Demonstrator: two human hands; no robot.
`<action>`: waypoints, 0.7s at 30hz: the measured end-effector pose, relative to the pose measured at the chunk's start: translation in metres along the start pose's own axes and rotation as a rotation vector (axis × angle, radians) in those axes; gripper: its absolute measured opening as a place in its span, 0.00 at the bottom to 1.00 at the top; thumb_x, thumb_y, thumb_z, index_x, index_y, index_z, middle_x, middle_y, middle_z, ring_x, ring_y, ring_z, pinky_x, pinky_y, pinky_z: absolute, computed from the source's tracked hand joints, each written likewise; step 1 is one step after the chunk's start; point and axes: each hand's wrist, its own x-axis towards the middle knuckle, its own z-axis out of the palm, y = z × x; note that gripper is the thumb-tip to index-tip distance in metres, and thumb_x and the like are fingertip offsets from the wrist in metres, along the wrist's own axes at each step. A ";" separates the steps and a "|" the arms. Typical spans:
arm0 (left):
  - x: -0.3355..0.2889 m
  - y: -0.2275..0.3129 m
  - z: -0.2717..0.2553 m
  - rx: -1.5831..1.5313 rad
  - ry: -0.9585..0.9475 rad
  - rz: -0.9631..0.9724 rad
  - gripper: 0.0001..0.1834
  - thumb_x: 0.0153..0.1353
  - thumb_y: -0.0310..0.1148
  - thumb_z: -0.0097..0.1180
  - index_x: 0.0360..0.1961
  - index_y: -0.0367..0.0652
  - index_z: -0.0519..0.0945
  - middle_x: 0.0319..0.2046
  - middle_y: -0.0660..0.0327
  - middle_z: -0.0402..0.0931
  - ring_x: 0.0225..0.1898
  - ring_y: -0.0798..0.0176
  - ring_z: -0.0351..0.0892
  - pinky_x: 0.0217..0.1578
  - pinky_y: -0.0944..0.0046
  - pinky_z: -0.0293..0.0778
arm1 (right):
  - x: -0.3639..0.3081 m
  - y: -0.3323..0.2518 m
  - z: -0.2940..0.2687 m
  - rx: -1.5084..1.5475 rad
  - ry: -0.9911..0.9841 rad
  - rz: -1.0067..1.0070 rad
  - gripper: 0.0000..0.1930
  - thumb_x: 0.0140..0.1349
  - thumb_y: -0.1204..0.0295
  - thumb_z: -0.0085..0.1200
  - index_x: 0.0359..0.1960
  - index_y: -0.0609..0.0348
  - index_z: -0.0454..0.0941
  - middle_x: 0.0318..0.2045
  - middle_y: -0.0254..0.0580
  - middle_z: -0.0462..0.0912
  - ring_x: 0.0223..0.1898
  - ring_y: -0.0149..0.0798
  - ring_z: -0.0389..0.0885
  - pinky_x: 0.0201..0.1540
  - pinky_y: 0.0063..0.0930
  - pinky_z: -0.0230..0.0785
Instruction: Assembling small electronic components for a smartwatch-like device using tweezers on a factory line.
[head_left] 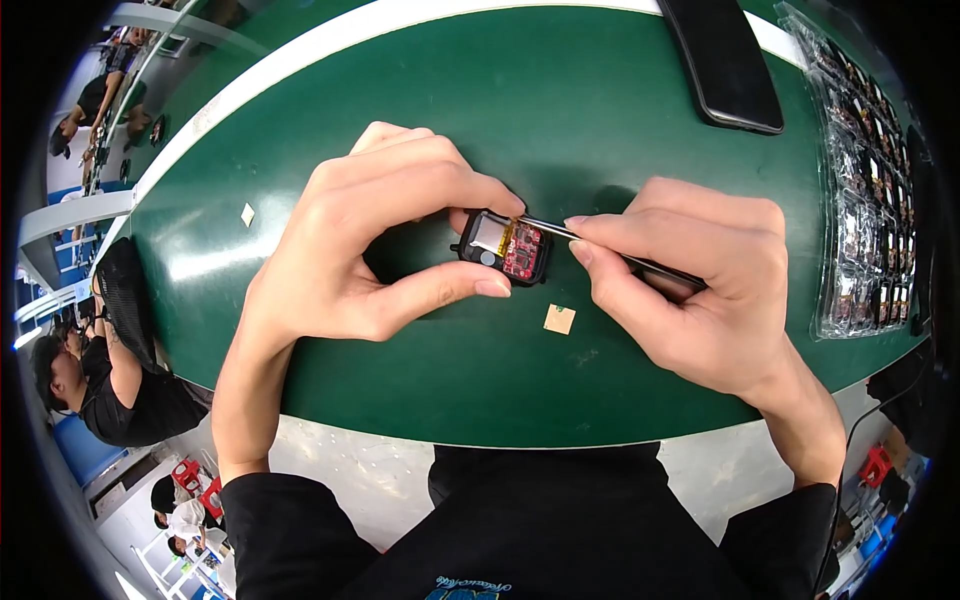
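Between the thumb and fingers of my left hand (385, 230) is a small black device housing (541, 270), its inside facing up. A red circuit board (523, 252) fills its right part, and a silvery battery-like block (488, 233) lies beside it, with amber tape between them. My right hand (690, 280) pinches a pair of dark tweezers (650, 264). The metal tip of the tweezers reaches the upper edge of the housing, close to my left index fingertip. What the tip touches is too small to make out.
On the green table (400, 400) lie a small beige square (559, 319) just below the housing and a pale chip (248, 214) at the left. A black phone (725, 70) rests at the back right. Clear trays (865, 200) of small devices stand at the right. Other people sit at the far left.
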 end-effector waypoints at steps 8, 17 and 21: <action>-0.001 -0.001 -0.001 -0.010 -0.010 -0.024 0.28 0.51 0.43 0.85 0.50 0.37 0.92 0.40 0.59 0.90 0.33 0.61 0.78 0.41 0.61 0.69 | -0.001 0.003 0.002 -0.006 0.013 -0.040 0.10 0.57 0.86 0.72 0.41 0.66 0.94 0.20 0.35 0.80 0.17 0.24 0.69 0.21 0.25 0.52; 0.001 0.003 0.001 -0.040 0.013 -0.054 0.28 0.48 0.40 0.86 0.50 0.41 0.92 0.36 0.63 0.87 0.33 0.64 0.75 0.42 0.61 0.69 | -0.001 -0.005 -0.001 -0.006 0.023 0.001 0.07 0.59 0.86 0.72 0.39 0.66 0.92 0.21 0.36 0.81 0.18 0.29 0.73 0.21 0.27 0.58; 0.000 0.004 0.005 -0.052 0.075 -0.107 0.29 0.46 0.35 0.88 0.51 0.42 0.91 0.30 0.67 0.79 0.32 0.64 0.74 0.44 0.61 0.68 | 0.004 -0.012 -0.008 0.018 0.066 0.145 0.04 0.65 0.84 0.71 0.39 0.67 0.89 0.25 0.36 0.82 0.23 0.27 0.79 0.24 0.27 0.65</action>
